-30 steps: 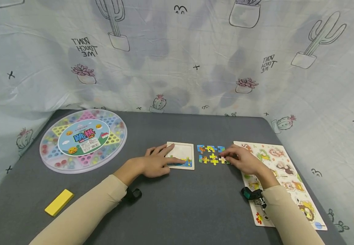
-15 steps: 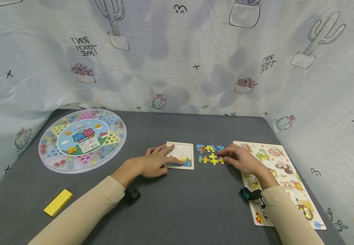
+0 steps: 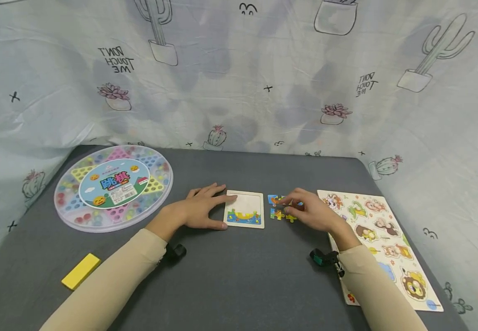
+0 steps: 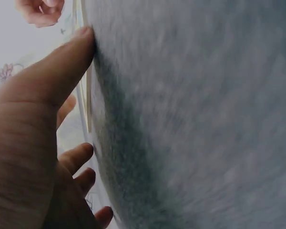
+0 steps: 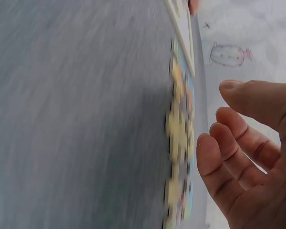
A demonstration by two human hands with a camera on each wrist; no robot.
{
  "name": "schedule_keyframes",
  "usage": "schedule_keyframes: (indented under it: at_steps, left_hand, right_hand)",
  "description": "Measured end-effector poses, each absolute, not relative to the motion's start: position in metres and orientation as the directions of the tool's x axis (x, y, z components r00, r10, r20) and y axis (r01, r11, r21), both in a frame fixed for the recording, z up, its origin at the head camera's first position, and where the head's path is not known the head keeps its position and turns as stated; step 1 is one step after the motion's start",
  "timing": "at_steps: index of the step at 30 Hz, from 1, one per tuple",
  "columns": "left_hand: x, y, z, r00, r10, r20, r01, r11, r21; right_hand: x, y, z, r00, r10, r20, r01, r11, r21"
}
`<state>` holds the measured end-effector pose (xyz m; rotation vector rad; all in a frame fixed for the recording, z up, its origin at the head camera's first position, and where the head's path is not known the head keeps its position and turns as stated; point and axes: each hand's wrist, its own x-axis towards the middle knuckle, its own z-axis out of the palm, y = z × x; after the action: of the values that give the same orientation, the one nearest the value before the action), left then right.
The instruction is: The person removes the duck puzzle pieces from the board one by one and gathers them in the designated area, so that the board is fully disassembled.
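The left hand (image 3: 203,210) lies spread at the left side of a small square puzzle tray (image 3: 249,196). Its index fingertip reaches over the upper part of the tray, and its thumb is at the lower left corner. A picture strip of fitted pieces (image 3: 244,217) fills the tray's bottom; the upper area is bare and pale. To the right, my right hand (image 3: 314,212) hovers over two rows of loose jigsaw pieces (image 3: 279,214), hiding several. In the right wrist view, its thumb and fingers (image 5: 210,157) are loosely bent and apart, holding nothing, above the pieces (image 5: 177,129).
A wooden board with animal pictures (image 3: 388,250) lies under the right forearm. At the left are a round Chinese checkers box (image 3: 112,188) and a yellow block (image 3: 81,271). A patterned curtain (image 3: 239,69) hangs behind the grey table (image 3: 247,285).
The left index finger has left the picture strip, and the hand has shifted left and spread wider. My right hand has moved left from the right end of the loose pieces to above them.
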<state>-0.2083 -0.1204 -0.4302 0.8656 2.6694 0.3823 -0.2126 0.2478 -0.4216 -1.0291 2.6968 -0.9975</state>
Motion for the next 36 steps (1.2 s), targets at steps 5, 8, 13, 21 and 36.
schedule_keyframes:
  at_steps: [5,8,13,21,36]
  left_hand:
    - [-0.216,-0.122,-0.428,-0.776,0.582,-0.241,0.494,0.800,0.340]
    - [-0.219,-0.121,-0.427,-0.776,0.575,-0.260,0.486,0.807,0.336]
    - [-0.223,-0.122,-0.429,-0.771,0.569,-0.286,0.480,0.814,0.327]
    - [-0.231,-0.125,-0.445,-0.761,0.579,-0.294,0.472,0.804,0.363]
    - [-0.226,-0.126,-0.437,-0.757,0.584,-0.292,0.468,0.797,0.382]
  right_hand:
    - [-0.216,0.225,-0.420,-0.736,-0.658,0.162,-0.594,0.511,-0.622]
    - [-0.218,0.210,-0.419,-0.727,-0.667,0.162,-0.602,0.506,-0.618]
    - [-0.219,0.187,-0.417,-0.704,-0.693,0.154,-0.612,0.483,-0.626]
    - [-0.221,0.161,-0.419,-0.668,-0.735,0.120,-0.622,0.462,-0.632]
    - [-0.220,0.134,-0.427,-0.616,-0.783,0.087,-0.623,0.417,-0.661]
